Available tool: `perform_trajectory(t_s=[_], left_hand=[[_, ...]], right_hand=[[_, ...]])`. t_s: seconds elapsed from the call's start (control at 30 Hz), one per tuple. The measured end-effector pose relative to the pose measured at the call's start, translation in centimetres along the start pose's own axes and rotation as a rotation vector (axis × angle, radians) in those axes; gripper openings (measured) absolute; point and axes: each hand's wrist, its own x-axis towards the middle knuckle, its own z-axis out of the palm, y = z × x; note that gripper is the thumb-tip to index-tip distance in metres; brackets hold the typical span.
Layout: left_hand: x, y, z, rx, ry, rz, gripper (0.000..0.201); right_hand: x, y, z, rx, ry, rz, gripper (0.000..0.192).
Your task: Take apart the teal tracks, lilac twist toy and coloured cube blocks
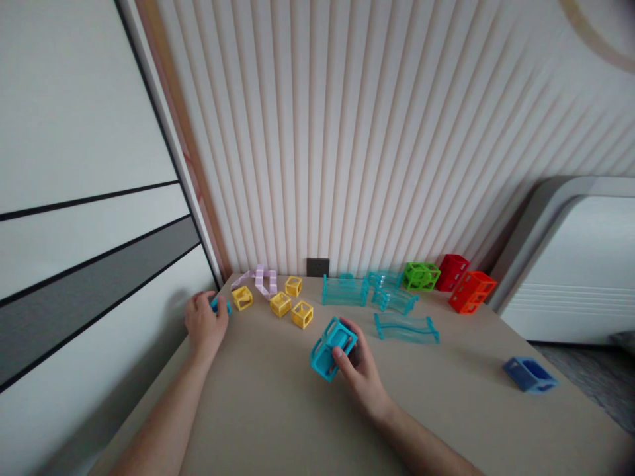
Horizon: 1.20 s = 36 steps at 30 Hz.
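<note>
Above the middle of the table, my right hand (364, 370) grips a teal toy block (332, 349) with open window-like sides, the thumb lying across its face. At the table's left edge, my left hand (206, 324) is closed around a small blue block (221, 306), mostly hidden by the fingers. Just right of that hand stands a yellow cube frame (243, 298). More yellow cube frames (302, 315) sit between my two hands, a little farther back.
Clear teal track pieces (407, 328) lie behind my right hand. Green (421, 276), red (452, 272) and orange blocks (471, 292) stand at the back right, a dark blue block (530, 375) at the right. Lilac strips (265, 280) lie back left, near the ribbed wall (337, 132).
</note>
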Motion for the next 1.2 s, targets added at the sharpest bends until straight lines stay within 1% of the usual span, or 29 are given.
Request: perform_trajectory(t_s=[0.03, 0.07, 0.1, 0.13, 0.17, 0.2, 0.23, 0.27, 0.3, 0.33, 0.37, 0.47, 0.57, 0.67, 0.73, 0.8, 0.87, 0.9, 0.93, 1.0, 1.07, 1.13, 1.2], left_hand=[[-0.2, 0.8, -0.6, -0.026, 0.023, 0.040, 0.035], [-0.5, 1.8, -1.1, -0.097, 0.039, 0.118, 0.033], [-1.1, 2.8, -1.6, -0.198, 0.023, 0.209, 0.030], [-2.0, 4.0, -2.0, -0.307, -0.039, 0.307, 0.027], [-3.0, 5.3, -2.2, -0.408, -0.138, 0.405, 0.025], [-4.2, 6.5, -2.4, -0.477, -0.272, 0.495, 0.027], [-5.5, 7.8, -2.5, -0.528, -0.402, 0.560, 0.034], [-6.7, 9.0, -2.4, -0.576, -0.523, 0.608, 0.045], [-7.9, 10.0, -2.3, -0.631, -0.634, 0.649, 0.057], [-8.8, 11.0, -2.2, -0.672, -0.721, 0.670, 0.064], [-9.5, 11.7, -2.0, -0.697, -0.784, 0.670, 0.067], [-10.3, 12.6, -1.6, -0.741, -0.831, 0.637, 0.064], [-9.6, 12.0, -1.6, -0.720, -0.852, 0.654, 0.063], [-8.5, 10.7, -1.9, -0.680, -0.837, 0.677, 0.060], [-7.6, 9.7, -2.2, -0.645, -0.754, 0.664, 0.053], [-6.5, 8.6, -2.3, -0.597, -0.585, 0.577, 0.046], [-5.2, 7.5, -2.1, -0.527, -0.412, 0.435, 0.039], [-4.6, 7.0, -1.9, -0.486, -0.349, 0.375, 0.036], [-4.1, 6.6, -1.7, -0.439, -0.309, 0.336, 0.034], [-3.4, 5.8, -1.1, -0.338, -0.275, 0.300, 0.030], [-3.3, 5.1, -0.5, -0.246, -0.269, 0.286, 0.027], [-3.5, 4.5, 0.1, -0.188, -0.269, 0.273, 0.024], [-3.7, 4.1, 0.5, -0.166, -0.280, 0.269, 0.021]], right_hand=[[-0.1, 0.1, 0.1, 0.002, -0.008, 0.000, 0.067], [-0.1, 0.2, 0.1, -0.001, -0.015, -0.002, 0.070], [-0.2, 0.3, 0.2, -0.013, -0.021, -0.007, 0.072], [-0.2, 0.3, 0.2, -0.033, -0.025, -0.015, 0.072], [-0.2, 0.4, 0.3, -0.060, -0.028, -0.030, 0.071], [-0.3, 0.5, 0.3, -0.092, -0.030, -0.049, 0.069], [-0.3, 0.6, 0.3, -0.125, -0.033, -0.071, 0.067], [-0.3, 0.7, 0.2, -0.157, -0.039, -0.092, 0.065], [-0.4, 0.9, 0.2, -0.186, -0.045, -0.112, 0.063], [-0.4, 1.0, 0.2, -0.212, -0.050, -0.128, 0.062], [-0.4, 1.1, 0.2, -0.232, -0.053, -0.141, 0.061], [-0.6, 1.3, 0.4, -0.257, -0.066, -0.163, 0.057], [-0.6, 1.3, 1.0, -0.243, -0.058, -0.173, 0.052], [-0.4, 1.4, 1.4, -0.169, -0.002, -0.138, 0.049], [-0.1, 1.6, 1.4, -0.129, 0.040, -0.101, 0.048], [0.1, 1.8, 1.1, -0.173, 0.041, -0.089, 0.047], [0.3, 1.9, 0.9, -0.304, -0.015, -0.083, 0.047], [0.4, 1.8, 0.9, -0.385, -0.049, -0.080, 0.047], [0.4, 1.8, 1.0, -0.465, -0.079, -0.078, 0.046], [0.6, 1.6, 1.6, -0.609, -0.132, -0.088, 0.046], [1.1, 1.6, 2.4, -0.716, -0.206, -0.119, 0.049], [1.9, 1.8, 3.4, -0.792, -0.279, -0.155, 0.057], [2.9, 2.2, 4.4, -0.850, -0.326, -0.194, 0.063]])
